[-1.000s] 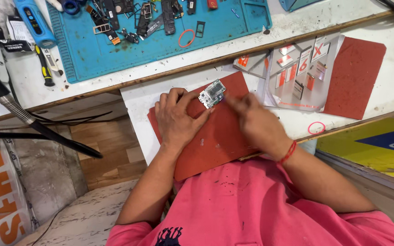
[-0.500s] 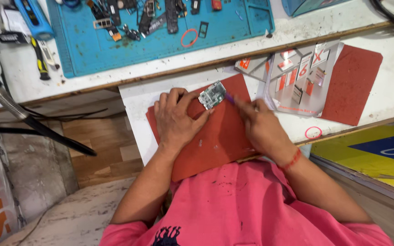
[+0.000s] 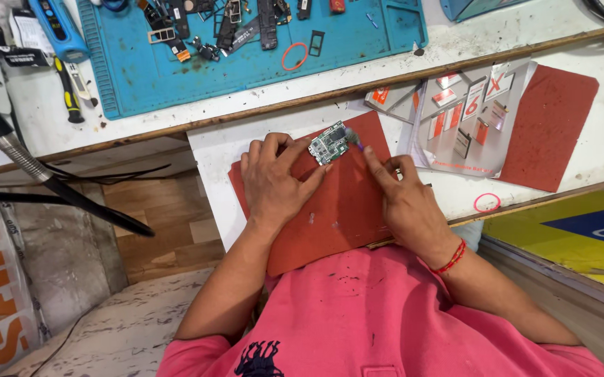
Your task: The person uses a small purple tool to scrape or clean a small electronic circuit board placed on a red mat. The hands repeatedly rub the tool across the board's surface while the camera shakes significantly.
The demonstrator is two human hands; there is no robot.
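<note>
Left hand (image 3: 274,183) lies flat on the red mat (image 3: 337,209), fingers together, fingertips pinning the small circuit board (image 3: 329,143) so it cannot slide. Right hand (image 3: 403,202) pinches a thin purple-tipped tool (image 3: 356,144) against the board's far edge.

The left hand (image 3: 274,183) covers the lower left corner of the small circuit board (image 3: 329,143), so its grip there cannot be made out. The tool tip beside the right hand (image 3: 405,206) is too small and blurred to tell, perhaps a brush. Parts on the blue mat (image 3: 246,56) are cut off by the top edge.
</note>
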